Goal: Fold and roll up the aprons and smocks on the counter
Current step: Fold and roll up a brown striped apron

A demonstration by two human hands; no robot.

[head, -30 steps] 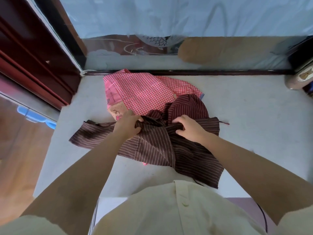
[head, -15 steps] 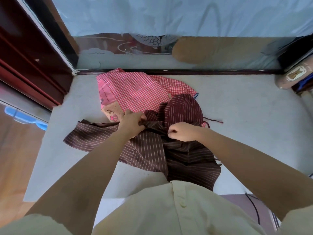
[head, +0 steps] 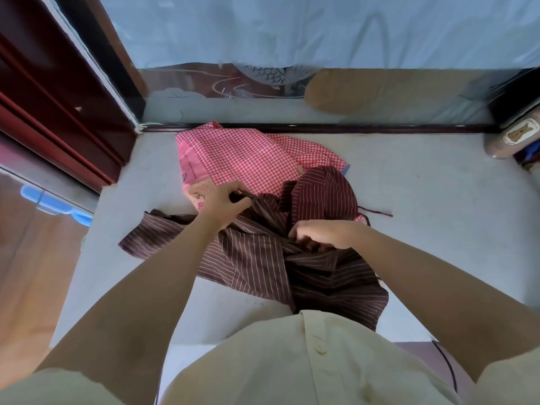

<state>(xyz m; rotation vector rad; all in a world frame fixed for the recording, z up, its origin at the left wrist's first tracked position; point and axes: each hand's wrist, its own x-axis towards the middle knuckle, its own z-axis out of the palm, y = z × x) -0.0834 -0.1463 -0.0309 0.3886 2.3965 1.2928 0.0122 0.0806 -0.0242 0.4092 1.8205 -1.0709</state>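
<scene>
Drawn toward 6 o'clock, right hand (head: 321, 233) grips the apron (head: 248, 258) lying 9-to-4 o'clock, left hand (head: 225, 201) pinching its edge; writing on the smock (head: 242, 159) unreadable.

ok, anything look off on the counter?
Nothing spilled or damaged. The striped smock is bunched and twisted, overlapping the crumpled gingham apron behind it; a loose tie trails right across the counter. The left hand and right hand both grip the smock.
</scene>
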